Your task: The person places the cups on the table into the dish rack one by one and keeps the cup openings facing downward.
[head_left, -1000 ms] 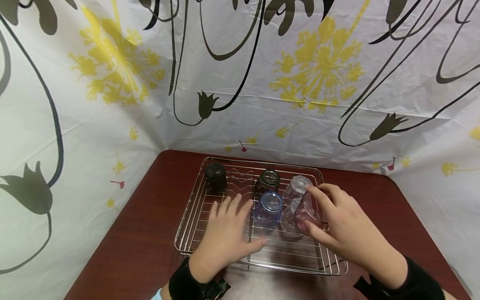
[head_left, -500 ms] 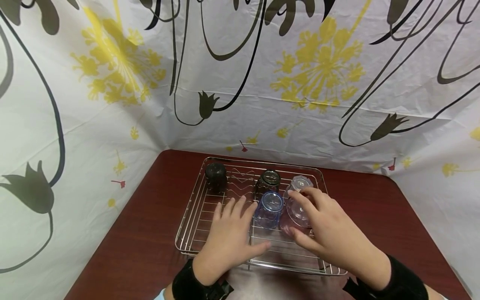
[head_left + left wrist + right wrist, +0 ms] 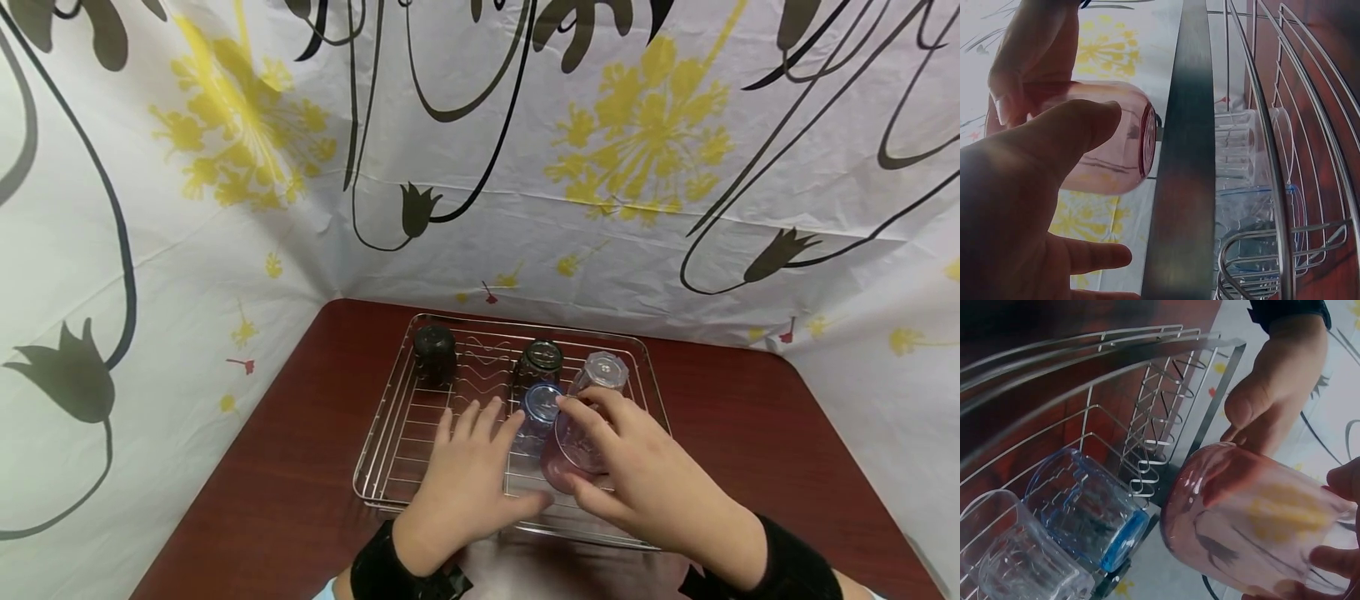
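My right hand (image 3: pixel 645 475) grips a clear pink glass (image 3: pixel 564 458) between thumb and fingers, over the front right of a wire rack. Beside it my left hand (image 3: pixel 467 487) hovers palm down, with its fingers spread. The left thumb (image 3: pixel 1088 125) overlaps the pink glass in the left wrist view; whether it touches is hard to tell. Just behind the pink glass a blue-tinted glass (image 3: pixel 538 404) stands upside down on the rack. A clear faceted glass (image 3: pixel 603 371) is behind the right fingers, partly hidden.
The metal wire rack (image 3: pixel 360 479) rests on a dark red-brown table (image 3: pixel 255 500). A dark glass (image 3: pixel 433 354) stands at its back left, another dark glass (image 3: pixel 542 358) at its back middle. A patterned white cloth (image 3: pixel 480 242) hangs close behind and at both sides.
My right hand has carried the pink glass leftward and nearer to me, from beside the clear glass to in front of the blue one. The left hand has shifted slightly right.
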The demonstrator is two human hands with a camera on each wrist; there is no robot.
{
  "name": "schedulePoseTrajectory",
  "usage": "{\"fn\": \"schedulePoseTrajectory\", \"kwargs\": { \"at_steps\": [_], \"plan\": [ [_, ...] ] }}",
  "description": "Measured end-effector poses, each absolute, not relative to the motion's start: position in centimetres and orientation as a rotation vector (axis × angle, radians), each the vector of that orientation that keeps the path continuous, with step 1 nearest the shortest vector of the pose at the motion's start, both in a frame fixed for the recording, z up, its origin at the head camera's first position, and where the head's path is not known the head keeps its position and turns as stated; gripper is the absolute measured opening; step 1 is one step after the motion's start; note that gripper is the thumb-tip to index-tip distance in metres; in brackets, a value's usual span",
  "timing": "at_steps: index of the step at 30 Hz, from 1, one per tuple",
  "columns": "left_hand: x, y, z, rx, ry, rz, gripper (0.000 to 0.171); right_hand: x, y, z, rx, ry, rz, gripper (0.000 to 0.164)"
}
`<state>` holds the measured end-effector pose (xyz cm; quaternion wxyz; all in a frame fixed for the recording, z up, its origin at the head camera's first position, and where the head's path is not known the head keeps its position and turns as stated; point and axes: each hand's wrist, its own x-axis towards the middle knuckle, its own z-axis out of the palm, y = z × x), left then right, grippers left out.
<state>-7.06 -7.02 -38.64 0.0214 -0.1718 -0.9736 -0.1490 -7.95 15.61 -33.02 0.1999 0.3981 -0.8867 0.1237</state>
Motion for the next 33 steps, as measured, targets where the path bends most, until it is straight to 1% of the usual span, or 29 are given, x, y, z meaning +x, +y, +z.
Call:
{"fn": "schedulePoseTrajectory", "kwargs": {
  "at_steps": [12,19,27,33],
  "plan": [
    [-7.0,-6.4,-39.3,-0.583,-2.991,-0.409,0.100,-7.4,15.3,-33.6,1.179,-2.475,0.346,0.066],
    [-6.8,-6.0,-39.7,-0.654,-2.995,-0.385,0.099,-7.0,15.2,-34.0,1.222,-2.484,0.352,0.066],
    [-6.7,-5.9,-39.5,-0.676,-2.971,-0.378,0.097,-6.9,15.3,-34.1,1.233,-2.493,0.382,0.069],
    [-6.8,-6.3,-39.1,-0.713,-2.939,-0.415,0.096,-7.0,15.6,-34.3,1.245,-2.459,0.440,0.066]
  ]
}}
